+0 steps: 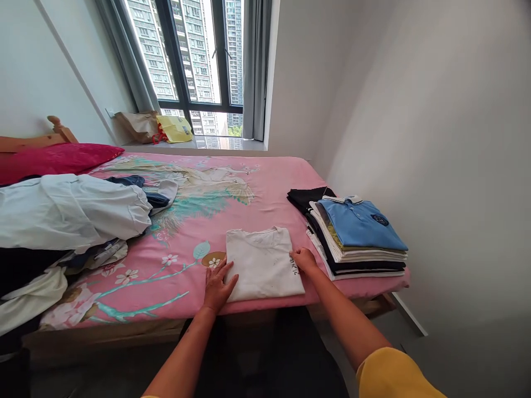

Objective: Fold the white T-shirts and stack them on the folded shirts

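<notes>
A white T-shirt [259, 268] lies folded into a near-square at the bed's front edge, its neckline facing away from me and small dark print along its right side. My left hand [218, 284] rests on the shirt's left edge with fingers spread, partly on the pink bedsheet. At the right edge, my right hand [305, 260] pinches the fabric near the print. Just right of it stands a stack of folded clothes, topped by a blue polo shirt [360, 224] with a dark round badge.
A loose heap of clothes with a white garment [74, 213] on top covers the bed's left side. Behind it is a red pillow [78, 157]. On the windowsill sit a brown paper bag [139, 126] and a yellow bag [176, 129]. A wall bounds the right side.
</notes>
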A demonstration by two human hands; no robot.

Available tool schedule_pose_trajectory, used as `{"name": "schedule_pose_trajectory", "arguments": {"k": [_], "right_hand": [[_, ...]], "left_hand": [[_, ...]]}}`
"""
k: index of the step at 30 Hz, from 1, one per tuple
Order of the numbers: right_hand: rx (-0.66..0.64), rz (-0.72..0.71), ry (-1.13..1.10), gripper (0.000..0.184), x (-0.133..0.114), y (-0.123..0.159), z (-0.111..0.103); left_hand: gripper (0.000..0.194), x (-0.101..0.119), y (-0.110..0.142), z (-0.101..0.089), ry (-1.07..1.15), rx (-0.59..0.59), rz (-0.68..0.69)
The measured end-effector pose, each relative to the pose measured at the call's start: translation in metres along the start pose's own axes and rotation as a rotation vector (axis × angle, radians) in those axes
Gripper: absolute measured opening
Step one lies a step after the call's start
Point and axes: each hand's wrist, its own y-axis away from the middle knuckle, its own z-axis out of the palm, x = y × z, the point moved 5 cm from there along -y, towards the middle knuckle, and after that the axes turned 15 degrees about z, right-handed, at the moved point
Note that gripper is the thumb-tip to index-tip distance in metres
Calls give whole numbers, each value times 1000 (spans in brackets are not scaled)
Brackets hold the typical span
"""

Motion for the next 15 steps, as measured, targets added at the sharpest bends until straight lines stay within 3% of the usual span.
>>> {"name": "schedule_pose_trajectory", "arguments": {"k": [3, 7, 8, 10, 12, 15], "right_hand": [[90, -55, 26, 23, -7, 10, -9], [174, -306, 88, 43, -38, 39, -2], [180, -376, 142, 47, -45, 48, 5], [145, -463, 282, 53, -54, 59, 22], [51, -428, 402, 57, -53, 61, 41], [2, -272, 460, 61, -38, 50, 54]], "left_hand": [[38, -9, 0, -5, 114, 97, -45], [39, -2, -14, -14, 124, 250, -152], [39, 8, -22, -13, 84, 227, -104], [42, 33, -39, -5, -14, 72, 75], [44, 47, -51, 9, -116, -138, 181], [53, 31, -56, 24, -239, -338, 61]]}}
